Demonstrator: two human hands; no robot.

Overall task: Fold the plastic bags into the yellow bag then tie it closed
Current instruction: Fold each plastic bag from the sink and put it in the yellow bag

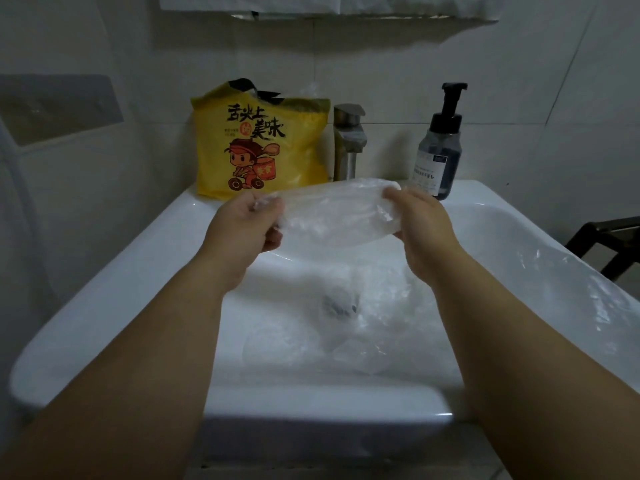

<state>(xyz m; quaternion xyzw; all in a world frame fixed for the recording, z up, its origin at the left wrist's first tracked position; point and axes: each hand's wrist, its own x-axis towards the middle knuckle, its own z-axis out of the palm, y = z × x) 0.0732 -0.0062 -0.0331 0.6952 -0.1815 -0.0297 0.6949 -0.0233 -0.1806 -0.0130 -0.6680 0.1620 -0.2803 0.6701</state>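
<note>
Closest to me is the white sink [104, 306], its front rim running under both bare forearms. Down in the basin I see loose bags [367, 327], clear and crumpled, lying over the drain. A draped bag [571, 292], also clear, hangs across the right rim. Above the basin, the left hand [242, 226] and the right hand [422, 226] hold a clear bag [332, 216] between them, raised off the sink and stretched sideways. Each hand pinches one end, fingers curled round the plastic. Beyond them the yellow bag [259, 143] stands upright on the back ledge, just left of the tap [349, 143], with some clear plastic showing at its top. On the ledge right of the tap I can make out a pump bottle [438, 147], dark-capped, its label too small for me to read.
</note>
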